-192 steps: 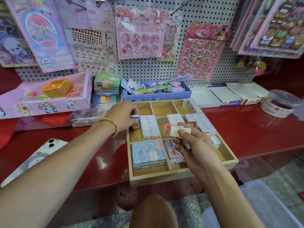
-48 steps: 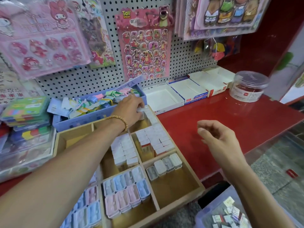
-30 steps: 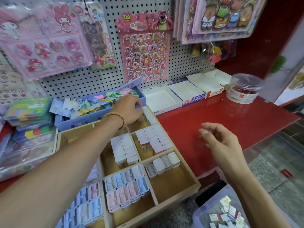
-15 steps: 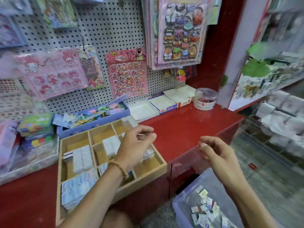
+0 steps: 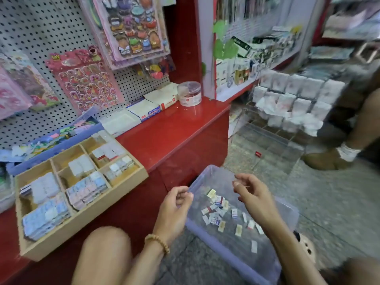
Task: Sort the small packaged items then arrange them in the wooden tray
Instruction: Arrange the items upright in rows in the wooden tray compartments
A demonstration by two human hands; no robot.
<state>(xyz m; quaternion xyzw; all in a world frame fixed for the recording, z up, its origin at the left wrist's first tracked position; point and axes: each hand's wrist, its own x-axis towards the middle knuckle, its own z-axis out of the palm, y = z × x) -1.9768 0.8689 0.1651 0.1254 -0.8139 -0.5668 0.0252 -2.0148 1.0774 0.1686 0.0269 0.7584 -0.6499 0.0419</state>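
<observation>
A beaded bracelet (image 5: 157,244) of light wooden beads is worn on the left wrist; both forearms and a knee are left uncovered.

Wooden tray (image 5: 115,188) on red counter, compartments partly filled; loose small packets (image 5: 221,210) scattered in bin.

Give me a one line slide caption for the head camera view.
Both hands, left and right, hover over a clear bin of loose packets beside the wooden tray.
</observation>
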